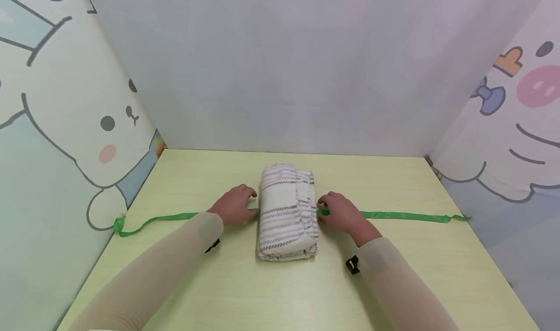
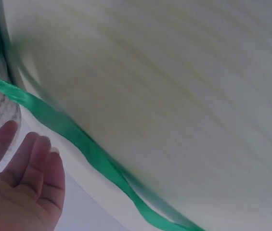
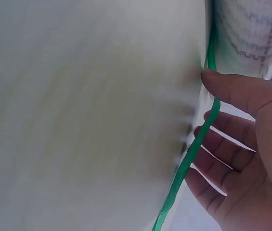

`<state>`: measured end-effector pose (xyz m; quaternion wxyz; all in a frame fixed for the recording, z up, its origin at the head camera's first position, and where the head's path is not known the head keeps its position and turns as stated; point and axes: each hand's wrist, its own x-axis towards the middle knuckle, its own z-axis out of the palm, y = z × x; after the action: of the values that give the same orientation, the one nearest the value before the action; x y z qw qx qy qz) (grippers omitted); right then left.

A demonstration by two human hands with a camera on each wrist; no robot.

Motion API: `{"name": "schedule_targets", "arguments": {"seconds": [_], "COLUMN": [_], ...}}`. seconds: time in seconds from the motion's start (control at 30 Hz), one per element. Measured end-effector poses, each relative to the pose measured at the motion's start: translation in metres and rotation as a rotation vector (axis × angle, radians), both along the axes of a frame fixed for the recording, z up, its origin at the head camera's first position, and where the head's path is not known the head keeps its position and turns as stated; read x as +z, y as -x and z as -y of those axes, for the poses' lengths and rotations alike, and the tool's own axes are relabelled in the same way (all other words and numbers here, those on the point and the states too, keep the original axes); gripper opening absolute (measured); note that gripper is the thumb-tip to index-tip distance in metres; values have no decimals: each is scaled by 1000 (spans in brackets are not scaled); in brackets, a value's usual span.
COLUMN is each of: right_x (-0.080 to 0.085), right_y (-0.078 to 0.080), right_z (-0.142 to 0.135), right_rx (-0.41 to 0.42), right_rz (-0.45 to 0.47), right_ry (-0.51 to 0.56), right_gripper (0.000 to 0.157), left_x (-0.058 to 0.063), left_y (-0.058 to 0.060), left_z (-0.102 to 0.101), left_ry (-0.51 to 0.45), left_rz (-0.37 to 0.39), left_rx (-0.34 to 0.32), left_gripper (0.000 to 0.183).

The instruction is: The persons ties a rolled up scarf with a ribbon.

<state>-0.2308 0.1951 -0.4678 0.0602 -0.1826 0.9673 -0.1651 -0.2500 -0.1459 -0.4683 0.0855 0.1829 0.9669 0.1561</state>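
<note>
A folded white cloth with coloured stripes point(image 1: 280, 214) lies lengthwise at the middle of the table. A green ribbon point(image 1: 402, 216) runs crosswise, its middle hidden under the cloth. My left hand point(image 1: 234, 205) is just left of the cloth, fingers loosely bent. In the left wrist view its fingers stand apart from the ribbon point(image 2: 95, 154), and the thumb is mostly out of frame. On the cloth's right side is my right hand point(image 1: 343, 213). Its thumb overlaps the ribbon point(image 3: 193, 149) in the right wrist view, with the other fingers spread loosely on the ribbon's far side.
The pale wooden table point(image 1: 280, 292) meets a plain light wall point(image 1: 288, 68) at the back. Cartoon-printed panels flank it on both sides. A green bunched end of the ribbon point(image 1: 118, 224) sits at the left table edge; the other end reaches the right edge.
</note>
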Motion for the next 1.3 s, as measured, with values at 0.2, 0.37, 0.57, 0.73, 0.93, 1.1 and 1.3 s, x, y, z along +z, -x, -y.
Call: {"name": "schedule_targets", "arguments": {"seconds": [0.2, 0.37, 0.57, 0.73, 0.93, 1.1, 1.3], "right_x": [3, 1, -6, -10, -8, -7, -8], "right_y": [10, 14, 16, 15, 10, 10, 10], "right_z": [3, 4, 8, 11, 13, 14, 16], "right_rx": [-20, -16, -9, -7, -10, -27, -29], "right_rz": [114, 182, 198, 207, 222, 203, 164], "right_ry": [21, 14, -9, -26, -36, -50, -71], "right_gripper": [26, 9, 4, 10, 16, 21, 19], "left_x": [-5, -9, -13, -14, -14, -10, -10], "left_y": [2, 3, 5, 6, 3, -1, 0], "left_z": [-1, -3, -4, -5, -5, -7, -9], "left_ry": [-22, -15, -12, 10, -10, -24, -10], "left_rz": [57, 79, 71, 53, 81, 87, 56], "left_rx": [-2, -9, -36, -48, -24, -9, -4], "left_gripper": [54, 45, 21, 13, 13, 6, 9]}}
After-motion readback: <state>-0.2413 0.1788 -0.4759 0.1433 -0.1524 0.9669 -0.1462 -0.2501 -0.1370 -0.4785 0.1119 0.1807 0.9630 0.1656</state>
